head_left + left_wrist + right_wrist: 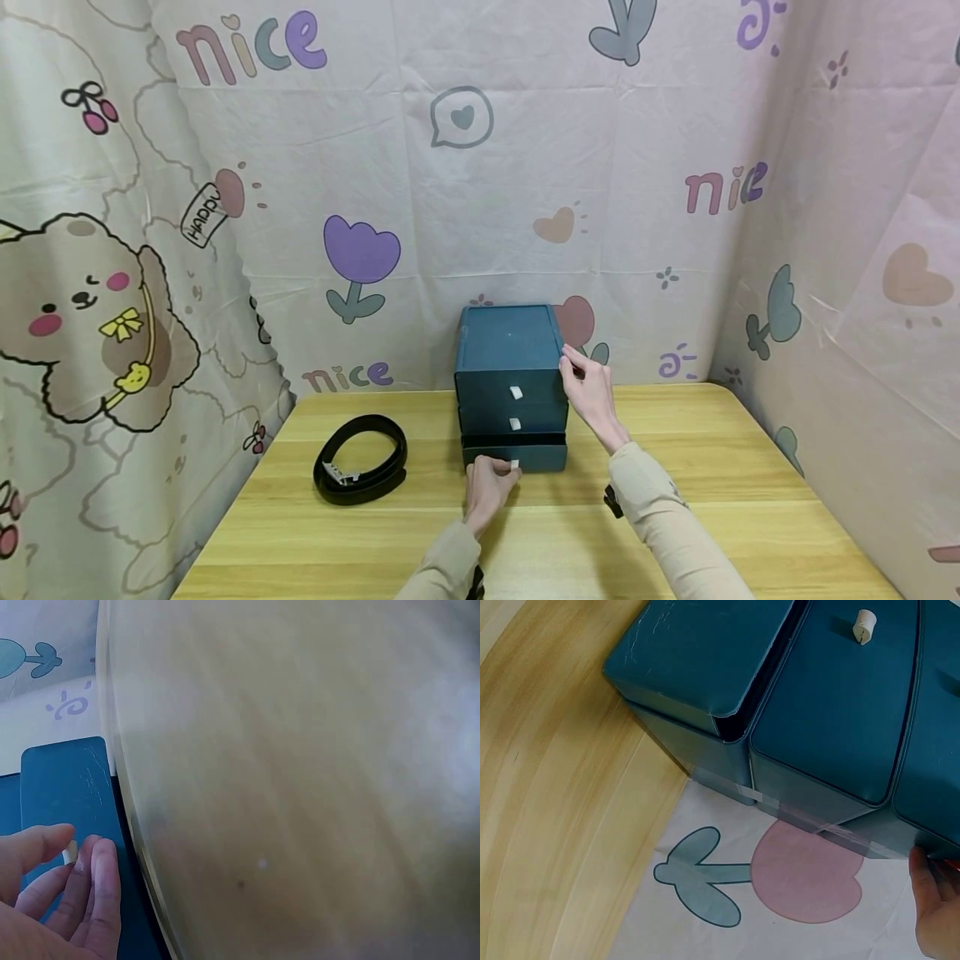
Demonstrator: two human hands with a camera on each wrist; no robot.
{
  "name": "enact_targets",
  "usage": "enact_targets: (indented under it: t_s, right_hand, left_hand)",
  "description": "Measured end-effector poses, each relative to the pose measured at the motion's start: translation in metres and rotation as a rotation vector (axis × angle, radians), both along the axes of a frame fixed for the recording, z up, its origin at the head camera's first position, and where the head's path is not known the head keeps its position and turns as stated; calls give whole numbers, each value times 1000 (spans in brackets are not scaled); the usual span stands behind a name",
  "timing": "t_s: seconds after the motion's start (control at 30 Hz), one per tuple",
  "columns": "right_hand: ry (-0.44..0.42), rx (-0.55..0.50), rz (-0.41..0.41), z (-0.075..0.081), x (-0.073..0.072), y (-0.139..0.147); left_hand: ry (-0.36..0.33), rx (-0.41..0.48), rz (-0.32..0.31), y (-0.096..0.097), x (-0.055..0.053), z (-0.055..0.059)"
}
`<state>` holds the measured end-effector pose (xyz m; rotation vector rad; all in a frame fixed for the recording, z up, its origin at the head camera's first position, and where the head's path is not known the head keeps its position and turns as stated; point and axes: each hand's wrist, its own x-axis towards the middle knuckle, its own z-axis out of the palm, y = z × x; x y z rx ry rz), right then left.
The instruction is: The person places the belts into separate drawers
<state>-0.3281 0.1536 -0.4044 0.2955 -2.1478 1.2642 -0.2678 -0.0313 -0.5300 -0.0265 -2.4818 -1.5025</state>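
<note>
A dark teal drawer box (510, 337) with three stacked drawers stands on the table. Its bottom drawer (543, 457) is pulled part of the way out, with a dark gap above its front. My left hand (489, 490) is at that drawer's front, thumb and fingertips pinching the small white pull tab (70, 853). My right hand (588, 392) touches the upper right side of the box near its top edge, fingers fairly straight. In the right wrist view only part of this hand (937, 907) shows, against the side of the top drawer.
A coiled black belt (360, 492) with a silver buckle lies on the wooden table (720, 483), left of the box. The upper drawers carry white tabs, such as the middle drawer's tab (865, 627). A printed cloth (487, 200) hangs close behind the box.
</note>
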Motion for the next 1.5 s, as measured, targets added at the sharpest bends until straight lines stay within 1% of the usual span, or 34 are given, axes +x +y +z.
enact_targets:
  t_s: [0.4,0.57,0.8,1.23,1.5]
  right_hand:
    - [-24,2,6,0,0,0]
    - [-23,0,7,0,0,0]
    - [-23,5,5,0,0,0]
    - [-37,6,8,1,1,0]
    - [-34,7,12,0,2,0]
  left_hand:
    - [-2,-27,-13,-2,4,1]
    - [7,-32,-32,-4,6,2]
    - [-9,-26,-60,-6,10,2]
    - [-21,-40,-61,-8,14,1]
    - [-22,-69,-41,-8,17,2]
